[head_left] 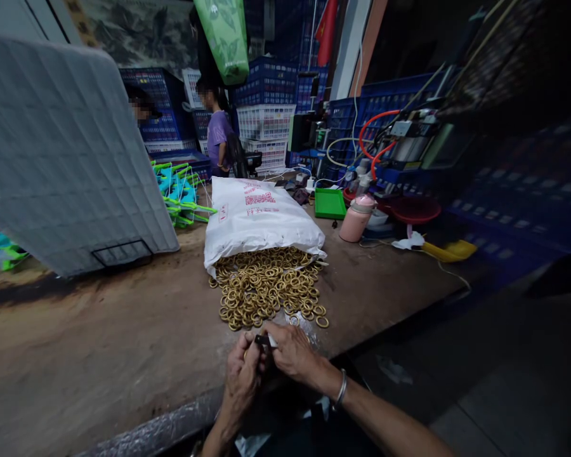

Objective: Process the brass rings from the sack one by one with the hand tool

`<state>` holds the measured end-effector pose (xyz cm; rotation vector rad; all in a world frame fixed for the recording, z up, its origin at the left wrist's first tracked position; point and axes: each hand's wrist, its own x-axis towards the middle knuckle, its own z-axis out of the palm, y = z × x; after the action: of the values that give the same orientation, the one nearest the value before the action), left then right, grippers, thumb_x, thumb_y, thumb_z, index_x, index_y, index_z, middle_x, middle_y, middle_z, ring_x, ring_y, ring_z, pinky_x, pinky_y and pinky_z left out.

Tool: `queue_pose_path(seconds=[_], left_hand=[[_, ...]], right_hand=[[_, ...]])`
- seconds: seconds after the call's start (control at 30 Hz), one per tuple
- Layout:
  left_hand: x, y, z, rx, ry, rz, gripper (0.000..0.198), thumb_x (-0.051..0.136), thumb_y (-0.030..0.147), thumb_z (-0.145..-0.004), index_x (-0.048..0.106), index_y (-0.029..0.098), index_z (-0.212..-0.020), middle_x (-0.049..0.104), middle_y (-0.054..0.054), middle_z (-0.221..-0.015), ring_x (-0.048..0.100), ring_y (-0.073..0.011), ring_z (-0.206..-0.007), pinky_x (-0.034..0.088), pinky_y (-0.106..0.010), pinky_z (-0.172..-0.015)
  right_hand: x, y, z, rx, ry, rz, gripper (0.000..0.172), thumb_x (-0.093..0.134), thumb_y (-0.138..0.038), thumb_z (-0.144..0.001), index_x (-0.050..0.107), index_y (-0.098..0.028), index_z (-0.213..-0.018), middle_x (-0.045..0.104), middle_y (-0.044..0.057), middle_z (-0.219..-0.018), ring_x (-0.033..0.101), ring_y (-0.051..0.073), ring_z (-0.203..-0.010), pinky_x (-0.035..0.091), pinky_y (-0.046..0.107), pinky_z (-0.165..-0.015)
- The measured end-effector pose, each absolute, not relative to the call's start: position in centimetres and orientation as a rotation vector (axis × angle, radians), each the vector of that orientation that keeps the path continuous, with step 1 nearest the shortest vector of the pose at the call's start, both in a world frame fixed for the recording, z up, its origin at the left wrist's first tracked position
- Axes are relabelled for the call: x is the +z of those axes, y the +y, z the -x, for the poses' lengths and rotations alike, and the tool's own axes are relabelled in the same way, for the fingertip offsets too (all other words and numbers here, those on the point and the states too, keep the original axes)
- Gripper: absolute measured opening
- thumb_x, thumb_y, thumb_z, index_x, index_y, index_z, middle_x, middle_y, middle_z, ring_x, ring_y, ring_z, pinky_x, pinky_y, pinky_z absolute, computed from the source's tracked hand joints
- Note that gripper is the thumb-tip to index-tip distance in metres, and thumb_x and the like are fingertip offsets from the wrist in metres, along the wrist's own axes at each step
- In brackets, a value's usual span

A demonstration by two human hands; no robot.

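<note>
At the near edge of the worktable, directly before the wearer: one gold ring, as it seems, mostly hidden by the curled fingers of the left hand, which I read as pinching it. Set against it: one small black-and-white implement, kind unclear to me from this remove, clasped between thumb and fingers of the right hand; the two hands close together, fingertips nearly meeting. On that wrist, one metal bangle. Just beyond: one heap of loose gold rings, a quantity I cannot count, spilling from the mouth of one white sack with red print, lying on its side; scrap of clear film at the near right of the heap. Progress, as I judge it: a single piece in hand, the bulk lying loose or in the sack; which pieces, if any, are finished I cannot tell, the lap below being dark. Further right: one green tray, one pink bottle, one red dish. Further left: one grey quilted panel, upright and tilted; lime and cyan plastic pieces behind it. Background: stacked crates and one co-worker in a purple shirt.
</note>
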<state>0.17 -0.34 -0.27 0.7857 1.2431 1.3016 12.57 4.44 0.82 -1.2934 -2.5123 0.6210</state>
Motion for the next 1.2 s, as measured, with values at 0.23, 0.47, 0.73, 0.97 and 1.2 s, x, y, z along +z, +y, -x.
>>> queue_pose_path(seconds=[0.23, 0.47, 0.73, 0.97, 1.2], left_hand=[[-0.5, -1.2, 0.1, 1.336, 1.281, -0.993, 0.03, 0.054, 0.047, -0.072, 0.05, 0.017, -0.068, 0.047, 0.006, -0.052, 0.039, -0.0059, -0.043, 0.031, -0.017, -0.041], [2.0, -1.7, -0.3, 1.219, 1.092, -0.583, 0.03, 0.059, 0.046, -0.068, 0.048, 0.019, -0.069, 0.051, 0.006, -0.051, 0.04, -0.005, -0.036, 0.026, -0.015, -0.032], [0.5, -1.2, 0.7, 1.326, 0.947, -0.393, 0.025, 0.063, 0.036, -0.067, 0.056, 0.013, -0.073, 0.06, -0.002, -0.069, 0.049, -0.0074, -0.05, 0.034, -0.016, -0.037], [0.8, -1.0, 1.3, 1.303, 0.849, -0.255, 0.027, 0.065, 0.023, -0.066, 0.056, 0.017, -0.09, 0.059, 0.001, -0.065, 0.051, -0.0076, -0.049, 0.037, -0.015, -0.038], [-0.9, -0.6, 1.6, 1.311, 0.858, -0.047, 0.005, 0.063, 0.016, -0.067, 0.06, 0.012, -0.068, 0.065, -0.004, -0.07, 0.059, -0.0109, -0.058, 0.046, -0.016, -0.041]], right_hand=[[1.3, 5.0, -12.7, 0.594, -2.582, 1.37, 0.029, 0.041, -0.009, -0.065, 0.051, -0.018, -0.091, 0.06, 0.004, -0.073, 0.052, 0.014, -0.065, 0.024, 0.024, -0.055], [1.6, 8.2, -14.8, 0.396, -2.402, 1.713, 0.024, 0.04, -0.011, -0.071, 0.054, -0.018, -0.089, 0.062, 0.005, -0.073, 0.053, 0.015, -0.063, 0.023, 0.025, -0.054], [0.2, 6.9, -14.6, 0.41, -2.438, 1.552, 0.013, 0.045, -0.026, -0.08, 0.053, -0.02, -0.089, 0.059, 0.004, -0.088, 0.052, 0.016, -0.079, 0.027, 0.025, -0.064], [-0.5, 6.0, -13.1, 0.397, -2.445, 1.591, 0.017, 0.044, -0.026, -0.081, 0.048, -0.021, -0.097, 0.053, 0.005, -0.097, 0.051, 0.018, -0.083, 0.029, 0.027, -0.067], [0.0, 5.8, -12.9, 0.425, -2.425, 1.548, 0.02, 0.044, -0.019, -0.077, 0.046, -0.02, -0.097, 0.052, 0.005, -0.099, 0.049, 0.017, -0.084, 0.028, 0.027, -0.067]])
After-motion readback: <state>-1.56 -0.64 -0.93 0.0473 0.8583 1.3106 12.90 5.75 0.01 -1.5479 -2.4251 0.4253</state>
